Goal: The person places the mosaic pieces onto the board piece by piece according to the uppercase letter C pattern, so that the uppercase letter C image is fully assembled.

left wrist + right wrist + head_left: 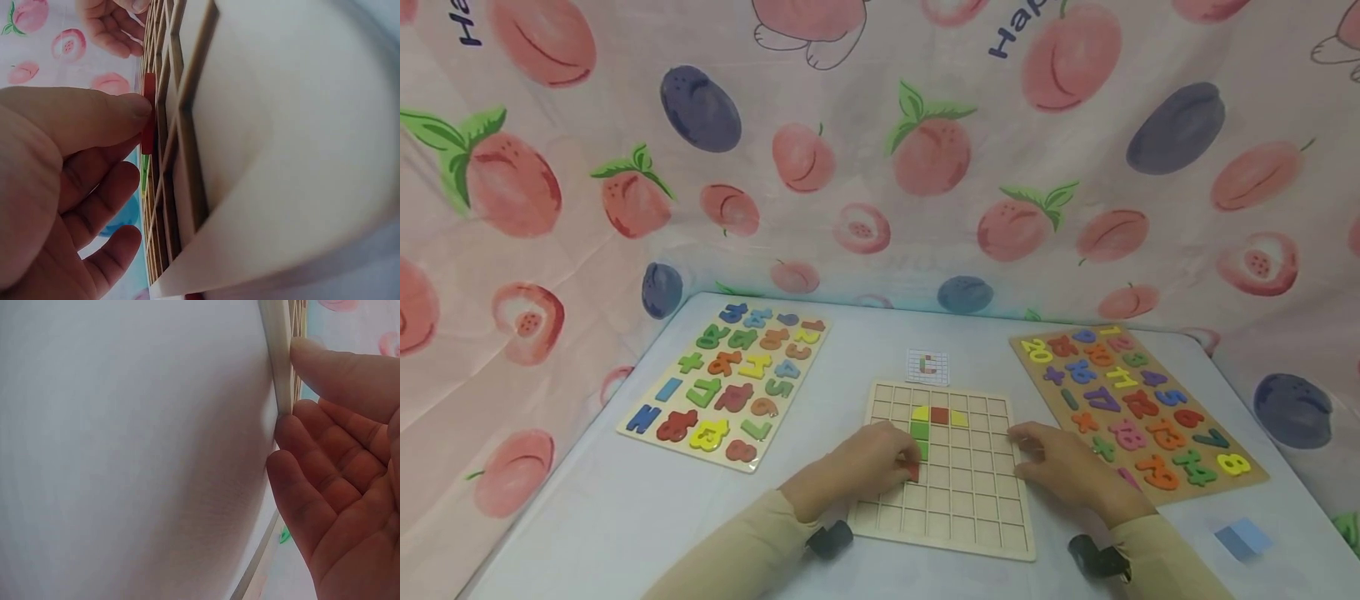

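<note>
A wooden grid board (977, 529) lies on the table between both hands. My left hand (880, 458) holds a red square tile (913, 472) between thumb and fingers, over a cell left of the board's middle; the left wrist view shows the tile (148, 125) at the board's surface under the thumb. Just above it sit green tiles (919, 430), a yellow corner piece (921, 412), another red tile (939, 415) and a second yellow piece (958, 418). My right hand (1063, 462) touches the board's right edge (280, 362) with relaxed thumb and fingertips.
A small pattern card (927, 367) lies behind the grid board. One number puzzle board (752, 454) is at the left, another number puzzle board (1247, 483) at the right. A blue folded-looking object (1243, 538) lies at front right. Behind hangs a fruit-printed curtain (865, 167).
</note>
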`<action>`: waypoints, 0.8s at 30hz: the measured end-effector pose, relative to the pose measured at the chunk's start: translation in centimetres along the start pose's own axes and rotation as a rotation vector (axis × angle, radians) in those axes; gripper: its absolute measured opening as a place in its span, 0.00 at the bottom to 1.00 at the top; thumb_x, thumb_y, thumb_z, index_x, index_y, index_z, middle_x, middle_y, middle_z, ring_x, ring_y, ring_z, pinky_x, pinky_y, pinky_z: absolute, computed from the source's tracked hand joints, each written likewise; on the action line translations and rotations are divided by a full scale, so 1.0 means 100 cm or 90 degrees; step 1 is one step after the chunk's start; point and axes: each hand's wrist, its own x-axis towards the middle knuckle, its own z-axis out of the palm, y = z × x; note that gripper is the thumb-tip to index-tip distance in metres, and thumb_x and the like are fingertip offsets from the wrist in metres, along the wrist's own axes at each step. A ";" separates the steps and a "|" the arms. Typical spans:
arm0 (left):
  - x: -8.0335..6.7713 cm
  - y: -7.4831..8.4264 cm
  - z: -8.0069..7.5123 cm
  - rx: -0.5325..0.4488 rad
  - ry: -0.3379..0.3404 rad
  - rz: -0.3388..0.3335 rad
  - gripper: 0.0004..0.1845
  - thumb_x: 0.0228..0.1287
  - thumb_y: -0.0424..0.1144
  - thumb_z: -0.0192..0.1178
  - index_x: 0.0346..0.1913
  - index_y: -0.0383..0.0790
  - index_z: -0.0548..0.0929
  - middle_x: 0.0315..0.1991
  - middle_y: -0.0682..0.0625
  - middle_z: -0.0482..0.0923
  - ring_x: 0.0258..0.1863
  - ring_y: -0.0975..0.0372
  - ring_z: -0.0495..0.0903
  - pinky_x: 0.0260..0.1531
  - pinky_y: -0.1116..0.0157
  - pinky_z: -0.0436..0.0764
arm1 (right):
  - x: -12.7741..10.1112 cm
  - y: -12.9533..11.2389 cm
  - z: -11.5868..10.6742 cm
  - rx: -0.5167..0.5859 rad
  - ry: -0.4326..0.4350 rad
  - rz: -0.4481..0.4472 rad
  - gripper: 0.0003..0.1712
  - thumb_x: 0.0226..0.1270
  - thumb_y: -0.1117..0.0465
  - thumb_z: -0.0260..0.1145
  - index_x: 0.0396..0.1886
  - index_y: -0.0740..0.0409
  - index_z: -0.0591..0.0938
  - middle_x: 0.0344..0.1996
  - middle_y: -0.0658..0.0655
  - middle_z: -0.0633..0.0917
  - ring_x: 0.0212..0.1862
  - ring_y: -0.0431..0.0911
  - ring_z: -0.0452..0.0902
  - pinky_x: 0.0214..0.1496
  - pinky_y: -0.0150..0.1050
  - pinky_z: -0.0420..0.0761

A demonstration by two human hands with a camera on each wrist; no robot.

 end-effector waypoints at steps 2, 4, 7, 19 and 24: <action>0.000 0.000 0.001 -0.007 -0.001 0.004 0.08 0.63 0.36 0.68 0.44 0.48 0.89 0.36 0.63 0.82 0.41 0.68 0.76 0.48 0.68 0.77 | 0.000 0.000 0.000 -0.002 0.000 0.000 0.29 0.61 0.60 0.73 0.63 0.56 0.79 0.60 0.59 0.81 0.63 0.59 0.74 0.61 0.59 0.74; 0.001 -0.001 0.001 -0.011 0.000 0.011 0.08 0.64 0.35 0.68 0.44 0.47 0.89 0.36 0.64 0.82 0.42 0.68 0.76 0.49 0.68 0.77 | 0.000 -0.001 0.000 -0.003 0.000 0.000 0.29 0.61 0.60 0.73 0.63 0.56 0.79 0.60 0.59 0.81 0.63 0.59 0.74 0.61 0.59 0.73; 0.002 -0.001 0.002 -0.012 0.004 0.022 0.08 0.64 0.36 0.68 0.44 0.47 0.89 0.36 0.64 0.82 0.41 0.69 0.76 0.48 0.68 0.77 | -0.001 -0.001 -0.001 -0.003 0.000 -0.006 0.29 0.61 0.60 0.73 0.63 0.56 0.79 0.60 0.59 0.81 0.63 0.59 0.74 0.61 0.59 0.73; 0.005 0.002 0.003 -0.008 -0.002 0.026 0.09 0.63 0.36 0.68 0.45 0.48 0.88 0.36 0.64 0.81 0.42 0.69 0.77 0.48 0.68 0.77 | -0.002 -0.001 -0.002 -0.006 0.003 -0.017 0.29 0.61 0.60 0.73 0.63 0.57 0.78 0.61 0.60 0.80 0.63 0.60 0.74 0.61 0.59 0.73; 0.005 0.002 0.004 -0.007 0.002 0.011 0.12 0.63 0.36 0.68 0.49 0.47 0.87 0.40 0.63 0.82 0.46 0.68 0.78 0.53 0.66 0.76 | -0.002 -0.001 -0.002 -0.006 0.002 -0.017 0.29 0.61 0.60 0.73 0.62 0.57 0.79 0.60 0.60 0.81 0.62 0.60 0.75 0.60 0.59 0.74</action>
